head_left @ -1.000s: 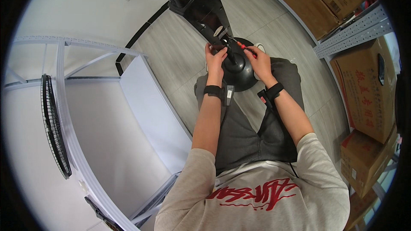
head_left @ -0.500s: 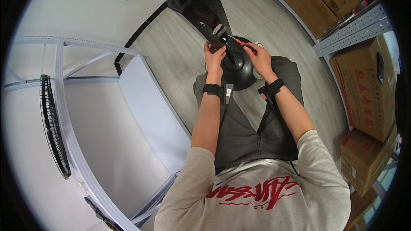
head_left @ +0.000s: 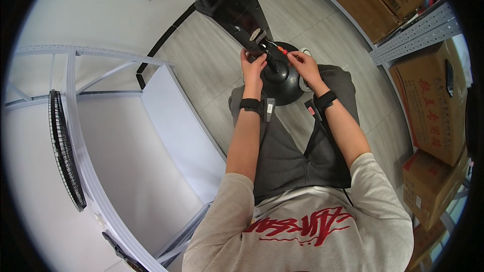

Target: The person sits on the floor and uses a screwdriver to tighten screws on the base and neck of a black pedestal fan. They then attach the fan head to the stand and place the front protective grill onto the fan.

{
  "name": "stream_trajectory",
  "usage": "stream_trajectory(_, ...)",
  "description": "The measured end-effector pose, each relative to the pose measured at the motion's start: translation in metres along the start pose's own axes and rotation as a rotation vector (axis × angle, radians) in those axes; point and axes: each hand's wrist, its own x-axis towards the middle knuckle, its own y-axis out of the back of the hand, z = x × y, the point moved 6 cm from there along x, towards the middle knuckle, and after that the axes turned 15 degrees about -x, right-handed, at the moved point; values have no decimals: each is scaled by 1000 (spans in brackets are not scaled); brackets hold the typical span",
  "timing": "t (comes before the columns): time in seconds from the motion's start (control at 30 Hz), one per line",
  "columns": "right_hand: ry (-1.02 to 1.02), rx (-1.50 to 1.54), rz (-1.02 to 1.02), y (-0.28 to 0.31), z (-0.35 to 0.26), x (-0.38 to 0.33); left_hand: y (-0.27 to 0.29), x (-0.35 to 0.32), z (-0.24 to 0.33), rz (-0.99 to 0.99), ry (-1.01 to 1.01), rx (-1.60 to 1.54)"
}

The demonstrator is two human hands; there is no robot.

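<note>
A black fan stand [head_left: 236, 12] leans down from the top of the view, its lower end over a round black base [head_left: 283, 87]. At that lower end the fingers of my left hand [head_left: 253, 69] close around the stand's edge; what lies between the fingertips is partly hidden. In my right hand [head_left: 305, 68] is a screwdriver [head_left: 283, 50] with a red and yellow handle, fingers pinched on its rear end. Its thin shaft points up and left to the underside of the stand, where the tip is too small to make out.
To the left stands a white metal shelf frame [head_left: 73, 80] with a black fan grille [head_left: 64, 146] against it. Cardboard boxes [head_left: 428, 100] fill the grey shelving [head_left: 413, 38] on the right, with a dark phone-like object [head_left: 449, 78] on one. My legs flank the base.
My right hand has shifted slightly, and its fingers now sit further round the back of the screwdriver's handle. My left hand stays where it was. The view has tilted a little.
</note>
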Motion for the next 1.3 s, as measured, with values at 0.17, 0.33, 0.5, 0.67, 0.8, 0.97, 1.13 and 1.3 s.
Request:
stream_trajectory(0.17,-153,102,-149,-4,-3,-3,2,-2,3,10,0,-6)
stream_trajectory(0.33,-109,62,-149,-3,-7,-3,4,-4,3,8,-4,-24)
stream_trajectory(0.5,-168,162,-178,8,4,-19,7,0,-1,-78,44,18)
stream_trajectory(0.67,-179,396,-154,28,-8,-32,-1,-13,46,-120,-151,261)
stream_trajectory(0.8,43,492,-49,39,-78,-34,-28,-19,119,-267,-298,115)
stream_trajectory(0.97,272,384,-39,48,-195,-52,-85,-49,223,-445,-421,181)
stream_trajectory(1.13,339,195,214,29,-262,-76,-125,-65,270,-588,-388,314)
stream_trajectory(1.3,483,-88,383,10,-279,-67,-145,-49,271,-681,-201,372)
